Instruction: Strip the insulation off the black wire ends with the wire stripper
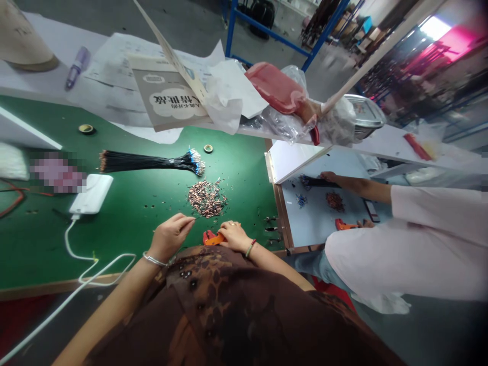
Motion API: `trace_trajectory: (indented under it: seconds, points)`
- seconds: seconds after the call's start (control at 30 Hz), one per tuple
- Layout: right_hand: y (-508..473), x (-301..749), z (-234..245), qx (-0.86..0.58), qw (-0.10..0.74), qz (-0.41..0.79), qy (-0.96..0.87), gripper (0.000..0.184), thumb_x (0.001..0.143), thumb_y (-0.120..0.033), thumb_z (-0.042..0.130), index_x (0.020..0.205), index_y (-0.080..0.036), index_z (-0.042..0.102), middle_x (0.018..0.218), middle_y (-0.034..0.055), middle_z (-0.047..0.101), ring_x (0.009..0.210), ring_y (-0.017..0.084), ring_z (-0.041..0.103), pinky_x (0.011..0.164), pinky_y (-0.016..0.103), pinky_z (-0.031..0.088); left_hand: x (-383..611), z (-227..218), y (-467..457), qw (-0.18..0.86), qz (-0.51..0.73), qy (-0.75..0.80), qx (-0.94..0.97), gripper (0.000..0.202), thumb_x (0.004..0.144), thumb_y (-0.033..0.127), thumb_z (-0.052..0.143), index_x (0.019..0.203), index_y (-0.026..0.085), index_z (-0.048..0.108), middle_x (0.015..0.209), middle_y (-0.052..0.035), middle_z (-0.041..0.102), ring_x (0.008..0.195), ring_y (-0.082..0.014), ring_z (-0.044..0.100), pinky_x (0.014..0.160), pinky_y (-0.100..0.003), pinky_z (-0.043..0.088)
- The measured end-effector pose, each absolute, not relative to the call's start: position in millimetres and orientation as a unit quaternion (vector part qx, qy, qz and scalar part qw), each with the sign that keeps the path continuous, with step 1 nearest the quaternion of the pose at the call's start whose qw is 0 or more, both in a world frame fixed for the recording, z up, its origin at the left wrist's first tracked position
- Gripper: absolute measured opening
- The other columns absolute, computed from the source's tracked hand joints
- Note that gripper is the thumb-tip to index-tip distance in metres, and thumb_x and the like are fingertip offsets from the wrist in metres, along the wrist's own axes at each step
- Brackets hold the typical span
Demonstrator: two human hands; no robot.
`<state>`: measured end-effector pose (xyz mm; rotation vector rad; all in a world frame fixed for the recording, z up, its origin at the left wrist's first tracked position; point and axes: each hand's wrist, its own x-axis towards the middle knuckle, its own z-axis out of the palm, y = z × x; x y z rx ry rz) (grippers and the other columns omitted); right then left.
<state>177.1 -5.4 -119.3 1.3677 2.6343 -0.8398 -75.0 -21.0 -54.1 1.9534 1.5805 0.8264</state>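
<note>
My left hand is pinched closed at the near edge of the green mat, its fingertips holding something thin that I cannot make out. My right hand is closed on an orange-handled crimping tool just to its left. A pile of small copper terminals lies right beyond both hands. Farther back lies a bundle of black wires with blue-tipped ends.
A white power bank with a white cable sits at left. Two tape rolls lie on the mat. Papers, a booklet and plastic bags crowd the shelf behind. At right a co-worker in pink works at another table.
</note>
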Motion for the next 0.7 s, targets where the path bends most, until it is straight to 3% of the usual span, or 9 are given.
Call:
trace_trajectory:
  seconds: [0.07,0.13,0.2,0.27,0.5,0.7]
  points:
    - [-1,168,-113,0.453,-0.065,-0.369,0.809,0.030,0.084,-0.041,0.065,0.101,-0.017,0.063,0.108,0.0109,0.062,0.103,0.023,0.055,0.091,0.037,0.042,-73,-58,-23,0.241,0.288,0.578,0.725,0.032,0.094,0.042,0.049,0.093,0.020,0.072,0.084,-0.0029,0.067,0.069,-0.0124,0.061,0.068,-0.022,0.045]
    - [6,157,-104,0.451,-0.156,-0.509,0.717,0.035,0.093,-0.049,0.050,0.097,-0.016,0.059,0.091,0.0066,0.063,0.086,0.017,0.060,0.080,0.030,0.047,-69,-60,-25,0.238,0.274,0.573,0.735,0.032,0.095,0.040,0.048,0.094,0.020,0.072,0.082,-0.0029,0.066,0.068,-0.0120,0.060,0.067,-0.022,0.043]
    - [13,147,-97,0.422,-0.196,-0.626,0.625,0.044,0.094,-0.058,0.041,0.089,-0.016,0.056,0.074,0.0016,0.060,0.067,0.013,0.059,0.067,0.026,0.047,-65,-61,-26,0.236,0.260,0.564,0.747,0.033,0.095,0.039,0.046,0.092,0.020,0.072,0.079,-0.0027,0.065,0.065,-0.0116,0.058,0.064,-0.022,0.042]
    - [19,138,-93,0.406,-0.212,-0.678,0.574,0.049,0.088,-0.064,0.046,0.078,-0.017,0.053,0.063,-0.0019,0.054,0.056,0.011,0.054,0.058,0.023,0.044,-62,-60,-28,0.222,0.244,0.557,0.762,0.034,0.096,0.039,0.045,0.090,0.020,0.072,0.076,-0.0024,0.064,0.062,-0.0113,0.056,0.059,-0.022,0.039]
    - [21,129,-98,0.424,-0.199,-0.691,0.550,0.043,0.080,-0.053,0.062,0.061,-0.015,0.054,0.048,-0.0029,0.052,0.045,0.008,0.046,0.047,0.020,0.035,-59,-61,-32,0.166,0.188,0.547,0.799,0.034,0.095,0.038,0.044,0.080,0.024,0.072,0.072,-0.0021,0.063,0.060,-0.0123,0.053,0.053,-0.023,0.032]
    - [38,158,-102,0.512,-0.331,-0.650,0.453,0.040,0.081,-0.050,0.058,0.060,-0.019,0.042,0.045,-0.0072,0.040,0.040,0.007,0.038,0.045,0.020,0.034,-88,-71,-43,0.179,0.188,0.594,0.762,0.035,0.094,0.041,0.043,0.080,0.023,0.070,0.073,-0.0006,0.064,0.059,-0.0115,0.057,0.052,-0.022,0.034]
